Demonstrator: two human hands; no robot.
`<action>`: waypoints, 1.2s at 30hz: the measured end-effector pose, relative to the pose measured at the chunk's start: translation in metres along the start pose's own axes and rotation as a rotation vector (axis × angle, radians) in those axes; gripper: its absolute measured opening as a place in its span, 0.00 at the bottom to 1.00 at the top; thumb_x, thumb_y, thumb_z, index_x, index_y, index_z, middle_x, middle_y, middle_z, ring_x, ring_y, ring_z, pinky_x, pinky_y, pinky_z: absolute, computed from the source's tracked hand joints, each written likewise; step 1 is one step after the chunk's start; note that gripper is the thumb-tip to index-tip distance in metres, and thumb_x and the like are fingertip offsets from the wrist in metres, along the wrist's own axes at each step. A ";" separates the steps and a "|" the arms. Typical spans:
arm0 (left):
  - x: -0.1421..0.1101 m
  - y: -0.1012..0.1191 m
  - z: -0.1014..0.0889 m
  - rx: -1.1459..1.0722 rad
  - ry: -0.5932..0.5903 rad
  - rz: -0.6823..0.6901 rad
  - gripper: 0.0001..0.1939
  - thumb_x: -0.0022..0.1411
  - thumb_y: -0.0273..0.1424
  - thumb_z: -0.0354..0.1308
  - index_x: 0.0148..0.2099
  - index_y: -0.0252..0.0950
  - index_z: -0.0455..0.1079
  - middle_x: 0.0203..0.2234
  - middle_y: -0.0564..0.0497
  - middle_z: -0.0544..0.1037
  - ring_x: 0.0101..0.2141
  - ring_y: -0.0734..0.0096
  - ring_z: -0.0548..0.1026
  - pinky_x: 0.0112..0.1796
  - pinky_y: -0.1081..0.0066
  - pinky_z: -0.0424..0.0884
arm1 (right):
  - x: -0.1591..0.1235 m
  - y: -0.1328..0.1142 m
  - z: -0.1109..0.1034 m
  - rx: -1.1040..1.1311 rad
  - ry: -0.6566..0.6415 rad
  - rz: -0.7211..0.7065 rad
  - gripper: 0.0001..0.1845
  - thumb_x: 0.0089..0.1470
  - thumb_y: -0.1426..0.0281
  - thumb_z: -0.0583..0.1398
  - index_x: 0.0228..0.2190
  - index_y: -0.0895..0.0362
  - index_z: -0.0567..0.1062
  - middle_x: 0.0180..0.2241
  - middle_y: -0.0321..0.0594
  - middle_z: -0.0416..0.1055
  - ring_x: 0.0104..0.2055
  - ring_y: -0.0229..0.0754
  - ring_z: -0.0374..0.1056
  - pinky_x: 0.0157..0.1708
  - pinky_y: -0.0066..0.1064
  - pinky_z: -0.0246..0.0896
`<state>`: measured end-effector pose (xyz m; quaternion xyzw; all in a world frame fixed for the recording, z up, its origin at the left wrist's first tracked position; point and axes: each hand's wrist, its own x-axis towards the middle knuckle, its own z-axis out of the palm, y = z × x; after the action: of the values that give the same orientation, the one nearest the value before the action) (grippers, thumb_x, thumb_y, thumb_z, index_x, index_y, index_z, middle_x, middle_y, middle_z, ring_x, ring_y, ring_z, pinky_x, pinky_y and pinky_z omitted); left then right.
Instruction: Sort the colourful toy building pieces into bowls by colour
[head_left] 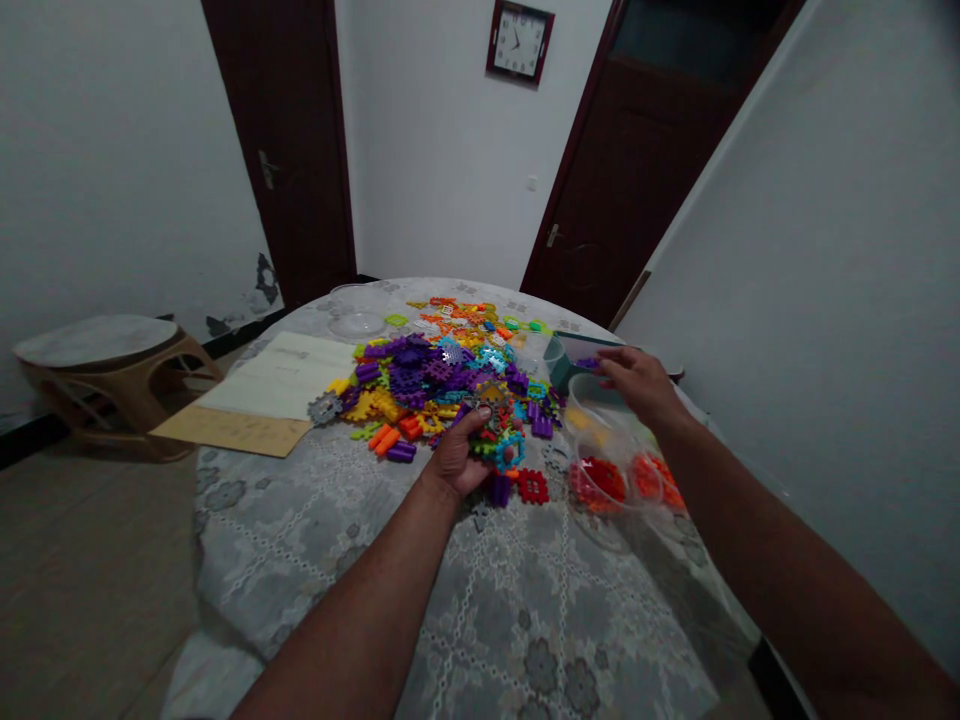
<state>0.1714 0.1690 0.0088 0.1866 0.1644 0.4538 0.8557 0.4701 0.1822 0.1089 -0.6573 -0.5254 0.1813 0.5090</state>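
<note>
Near the middle of the table, my left hand [459, 455] is closed around several interlocking plastic building pieces [508, 452], among them blue, green, red and yellowish ones. Just beyond it lies a heaped pile of such pieces [412, 375], mostly purple. My right hand [637, 380] is over a teal box [559, 368] on the right, its fingers stretched out and slightly apart. Purple pieces [587, 363] show beside its fingertips, inside the box. A red square piece [533, 487] rests on the tablecloth by my left hand.
Clear round tubs hold red pieces [598, 482] and orange pieces [656, 480] at the right. Left of the pile lies an opened cardboard sheet [289, 375]. A clear lid [357, 324] is at the back of the patterned tablecloth [322, 560]. A stool [112, 375] stands left.
</note>
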 end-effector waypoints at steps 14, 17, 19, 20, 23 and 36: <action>0.003 0.008 0.003 0.030 0.017 0.054 0.18 0.62 0.28 0.66 0.55 0.33 0.77 0.43 0.41 0.86 0.37 0.54 0.85 0.25 0.68 0.80 | -0.139 -0.039 0.076 -0.170 -0.457 -0.169 0.18 0.64 0.75 0.63 0.54 0.53 0.73 0.30 0.34 0.76 0.32 0.40 0.72 0.32 0.30 0.62; 0.006 0.007 0.002 0.075 0.026 0.056 0.20 0.62 0.29 0.66 0.56 0.32 0.77 0.44 0.39 0.86 0.42 0.49 0.85 0.30 0.64 0.83 | -0.144 -0.039 0.071 -0.066 -0.465 -0.107 0.11 0.63 0.73 0.62 0.48 0.53 0.74 0.29 0.31 0.73 0.29 0.38 0.69 0.29 0.29 0.60; 0.007 0.007 -0.001 0.085 0.036 0.068 0.20 0.62 0.29 0.67 0.56 0.31 0.77 0.45 0.39 0.86 0.45 0.48 0.85 0.34 0.61 0.85 | -0.148 -0.039 0.065 0.067 -0.515 -0.043 0.11 0.63 0.71 0.62 0.48 0.54 0.73 0.29 0.31 0.72 0.27 0.37 0.68 0.27 0.28 0.60; 0.008 0.007 -0.002 0.088 0.039 0.071 0.20 0.62 0.29 0.67 0.56 0.32 0.77 0.46 0.39 0.86 0.45 0.47 0.85 0.36 0.60 0.85 | -0.151 -0.039 0.060 0.126 -0.529 -0.020 0.12 0.63 0.71 0.61 0.49 0.54 0.73 0.28 0.30 0.72 0.27 0.36 0.68 0.27 0.28 0.61; 0.008 0.010 -0.005 0.116 0.039 0.073 0.22 0.61 0.27 0.67 0.58 0.36 0.76 0.47 0.41 0.85 0.46 0.47 0.85 0.34 0.60 0.85 | -0.157 -0.031 0.034 0.166 -0.426 -0.040 0.15 0.63 0.69 0.61 0.51 0.54 0.74 0.30 0.31 0.72 0.28 0.36 0.68 0.29 0.28 0.63; 0.003 0.005 0.006 0.231 0.093 0.027 0.25 0.58 0.23 0.69 0.58 0.39 0.76 0.48 0.44 0.86 0.42 0.50 0.86 0.31 0.59 0.86 | -0.146 0.073 -0.175 -0.769 0.534 0.052 0.23 0.60 0.63 0.58 0.52 0.58 0.81 0.36 0.47 0.82 0.37 0.50 0.76 0.42 0.39 0.69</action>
<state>0.1719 0.1737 0.0161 0.2649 0.2527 0.4516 0.8137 0.5871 -0.0244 0.0755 -0.8349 -0.3884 -0.1892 0.3410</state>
